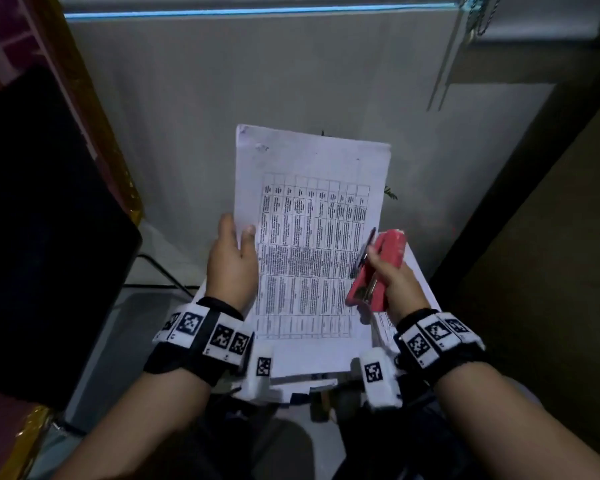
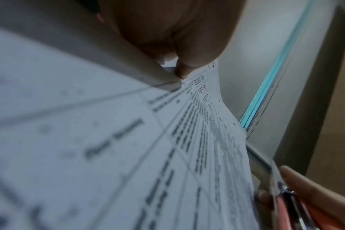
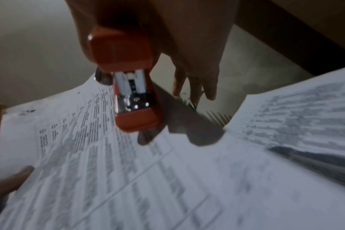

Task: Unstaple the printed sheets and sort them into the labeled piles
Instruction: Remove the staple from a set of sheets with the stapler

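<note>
A set of printed sheets (image 1: 309,244) with a dense table on the top page is held up in front of me. My left hand (image 1: 234,258) pinches its left edge, thumb on top; the left wrist view shows the same sheets (image 2: 128,147) from close by. My right hand (image 1: 392,275) grips a red stapler (image 1: 378,268) together with a dark pen, at the sheets' right edge. In the right wrist view the stapler (image 3: 128,80) hangs over the printed page (image 3: 128,171). The top left corner of the sheets looks creased.
More printed paper (image 1: 416,282) lies under and to the right of the held sheets, also seen as a separate sheet (image 3: 297,112). A dark screen (image 1: 42,237) stands at the left. A grey wall (image 1: 257,81) is behind, a brown panel (image 1: 551,220) at the right.
</note>
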The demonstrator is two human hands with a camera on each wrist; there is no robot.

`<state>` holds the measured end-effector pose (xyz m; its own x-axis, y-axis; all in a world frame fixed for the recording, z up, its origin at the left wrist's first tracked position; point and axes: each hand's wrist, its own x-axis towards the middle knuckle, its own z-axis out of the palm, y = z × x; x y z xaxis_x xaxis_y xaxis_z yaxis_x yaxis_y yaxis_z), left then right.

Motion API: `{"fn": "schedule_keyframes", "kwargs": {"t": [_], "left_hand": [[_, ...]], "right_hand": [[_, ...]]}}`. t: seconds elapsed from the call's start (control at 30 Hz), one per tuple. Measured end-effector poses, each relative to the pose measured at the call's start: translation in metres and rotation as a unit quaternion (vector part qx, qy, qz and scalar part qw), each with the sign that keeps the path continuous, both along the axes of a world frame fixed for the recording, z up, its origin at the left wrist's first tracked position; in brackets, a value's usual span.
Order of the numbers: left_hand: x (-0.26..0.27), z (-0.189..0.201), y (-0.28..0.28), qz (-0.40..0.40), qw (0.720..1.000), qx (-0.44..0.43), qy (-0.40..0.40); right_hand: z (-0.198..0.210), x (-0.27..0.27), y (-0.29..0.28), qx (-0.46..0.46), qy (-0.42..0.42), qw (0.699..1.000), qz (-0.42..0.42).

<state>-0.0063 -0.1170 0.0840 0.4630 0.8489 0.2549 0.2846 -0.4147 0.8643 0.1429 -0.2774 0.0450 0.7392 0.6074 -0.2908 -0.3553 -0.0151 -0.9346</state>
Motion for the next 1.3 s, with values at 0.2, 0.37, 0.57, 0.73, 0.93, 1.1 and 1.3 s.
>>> {"fn": "schedule_keyframes", "kwargs": {"t": [0.2, 0.37, 0.57, 0.73, 0.93, 1.1, 1.3], "left_hand": [[0.012, -0.059, 0.014, -0.065, 0.974, -0.158, 0.152], [0.004, -0.11, 0.05, -0.094, 0.913, -0.124, 0.376], [0.007, -0.141, 0.084, 0.012, 0.844, -0.102, 0.527], [0.013, -0.15, 0.094, 0.056, 0.834, -0.124, 0.535], [0.012, -0.154, 0.105, 0.076, 0.843, -0.107, 0.522], [0.003, -0.155, 0.106, 0.079, 0.894, -0.086, 0.432], [-0.015, -0.135, 0.085, 0.114, 0.968, -0.02, 0.222]], "right_hand": [[-0.024, 0.016, -0.007, -0.161, -0.014, 0.985, -0.056], [-0.059, 0.065, -0.026, -0.32, -0.073, 0.939, -0.105], [-0.084, 0.11, -0.026, -0.399, -0.073, 0.909, -0.095], [-0.094, 0.121, -0.014, -0.45, -0.112, 0.884, -0.051], [-0.098, 0.12, -0.008, -0.525, -0.125, 0.842, 0.0], [-0.086, 0.104, -0.007, -0.552, -0.191, 0.812, 0.015], [-0.06, 0.063, 0.015, -0.378, -0.241, 0.894, 0.02]]}}
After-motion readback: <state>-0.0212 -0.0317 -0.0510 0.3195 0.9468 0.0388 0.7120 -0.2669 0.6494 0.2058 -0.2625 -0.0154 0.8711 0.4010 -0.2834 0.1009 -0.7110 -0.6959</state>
